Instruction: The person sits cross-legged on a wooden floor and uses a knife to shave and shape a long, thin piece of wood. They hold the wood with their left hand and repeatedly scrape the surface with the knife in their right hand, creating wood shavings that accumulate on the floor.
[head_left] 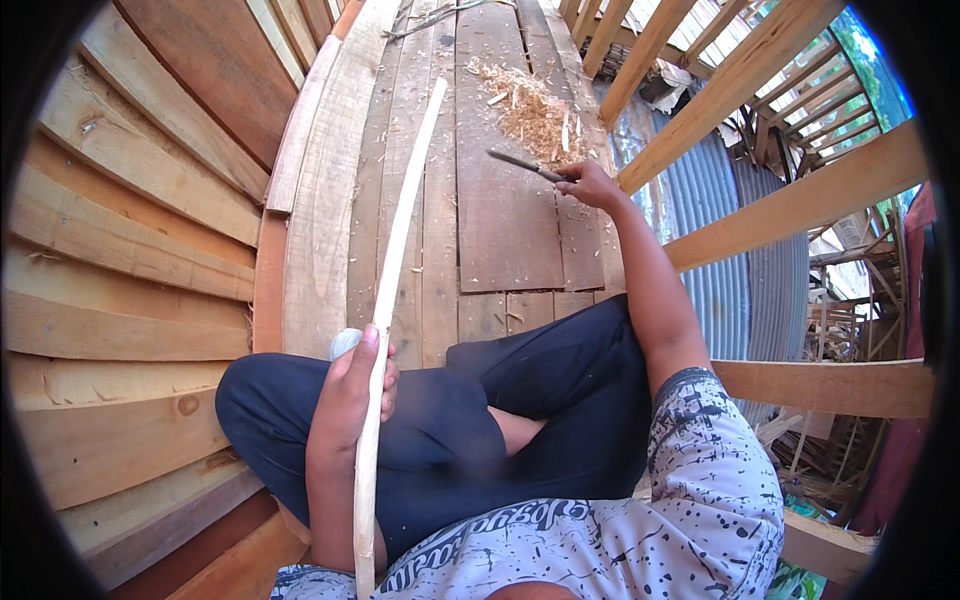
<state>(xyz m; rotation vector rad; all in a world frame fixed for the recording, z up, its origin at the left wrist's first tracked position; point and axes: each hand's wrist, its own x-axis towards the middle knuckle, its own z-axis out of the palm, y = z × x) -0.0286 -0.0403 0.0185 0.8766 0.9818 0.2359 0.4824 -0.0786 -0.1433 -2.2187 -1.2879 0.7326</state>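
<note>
My left hand [355, 392] is closed around a long, pale, slightly bent wooden stick [403, 220]. One end of the stick points away over the floorboards, and the other comes back along my left forearm toward my shirt. Out to the right, my right hand [590, 187] grips the handle of a knife [525, 164]. Its dark, narrow blade points left and slightly away, apart from the stick. Just beyond the knife lies a heap of curled wood shavings [530, 110]. A whitish rounded thing [345, 344], partly hidden behind my left hand, cannot be made out.
I sit cross-legged on a plank floor [480, 315] scattered with shavings. A plank wall [140, 270] rises close on the left. Slanted wooden rails [800, 205] stand on the right, with corrugated metal sheets [720, 300] below them. Thin strips [430, 17] lie at the far end.
</note>
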